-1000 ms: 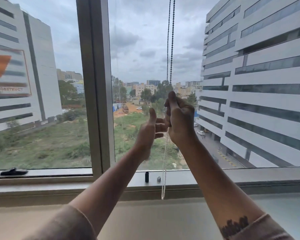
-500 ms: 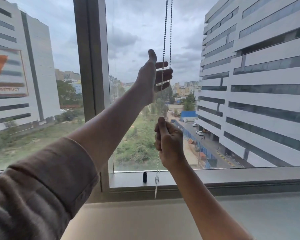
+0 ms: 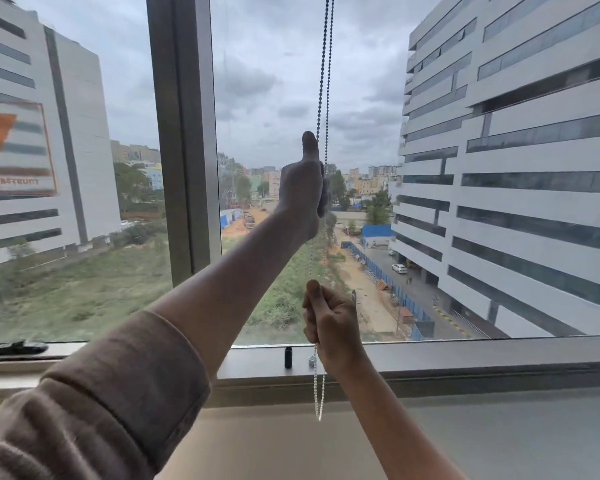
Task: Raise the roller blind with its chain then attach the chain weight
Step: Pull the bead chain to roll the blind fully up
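Observation:
A beaded chain [image 3: 325,64] hangs in two strands from above the frame, in front of the window glass. My left hand [image 3: 302,188] is raised and closed around the chain, thumb pointing up. Below it, my right hand [image 3: 329,317] is a fist gripping the same chain just above the sill. The chain's bottom loop [image 3: 319,396] dangles below the right hand. A small black cylinder, the chain weight [image 3: 288,357], stands upright on the sill [image 3: 465,358]. A small silver piece [image 3: 311,362] lies beside it, partly behind the chain. The blind itself is out of view.
A grey vertical window mullion [image 3: 182,133] stands left of my hands. A black window handle [image 3: 18,348] lies on the lower frame at far left. A pale ledge [image 3: 499,438] runs below the sill. Buildings and open ground show through the glass.
My left hand has closed on the chain, where half a second ago its fingers were spread higher up. My right hand has pulled the chain down from chest height toward the sill.

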A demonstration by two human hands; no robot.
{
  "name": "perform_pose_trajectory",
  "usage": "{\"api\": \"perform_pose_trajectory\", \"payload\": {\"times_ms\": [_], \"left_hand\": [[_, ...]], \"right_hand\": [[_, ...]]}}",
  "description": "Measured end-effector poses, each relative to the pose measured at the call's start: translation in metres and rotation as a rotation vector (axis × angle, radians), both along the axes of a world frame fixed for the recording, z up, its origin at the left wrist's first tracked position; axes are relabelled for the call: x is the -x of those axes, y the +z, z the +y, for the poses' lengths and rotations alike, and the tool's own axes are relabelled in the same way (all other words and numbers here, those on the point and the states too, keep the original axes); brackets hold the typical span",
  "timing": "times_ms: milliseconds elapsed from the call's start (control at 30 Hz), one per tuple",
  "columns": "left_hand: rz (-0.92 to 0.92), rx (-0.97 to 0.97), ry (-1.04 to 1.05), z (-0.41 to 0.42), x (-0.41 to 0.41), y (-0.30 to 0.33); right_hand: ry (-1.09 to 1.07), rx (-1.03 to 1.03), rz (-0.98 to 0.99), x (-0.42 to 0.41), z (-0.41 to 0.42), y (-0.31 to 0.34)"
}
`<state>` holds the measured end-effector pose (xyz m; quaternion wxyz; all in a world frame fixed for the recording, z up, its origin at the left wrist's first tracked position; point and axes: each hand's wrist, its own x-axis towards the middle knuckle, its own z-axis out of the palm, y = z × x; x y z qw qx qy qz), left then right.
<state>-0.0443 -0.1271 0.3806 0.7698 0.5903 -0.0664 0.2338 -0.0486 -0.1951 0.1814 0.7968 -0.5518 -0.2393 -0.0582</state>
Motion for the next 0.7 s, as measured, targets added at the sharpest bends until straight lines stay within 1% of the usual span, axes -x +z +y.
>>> {"api": "perform_pose_trajectory", "payload": {"times_ms": [167,300,433,533,633,700], "left_hand": [[-0.113,-0.047,0.063,-0.003,-0.002,-0.032],[-0.143,-0.076,0.095,-0.005,-0.002,-0.048],[-0.133,-0.12,0.155,-0.005,-0.002,-0.066],[-0.116,-0.105,0.135,-0.008,0.0,-0.077],[-0.104,-0.056,0.079,-0.016,0.013,-0.085],[-0.137,-0.05,0.095,-0.017,0.009,-0.092]], "right_hand": [[0.025,0.111,0.068,-0.007,-0.012,-0.011],[-0.055,0.181,0.129,-0.02,-0.021,0.002],[-0.137,0.166,0.106,-0.034,-0.027,0.037],[-0.187,0.135,0.063,-0.043,-0.028,0.07],[-0.172,0.102,0.012,-0.045,-0.028,0.106],[-0.157,0.089,-0.014,-0.044,-0.026,0.128]]}}
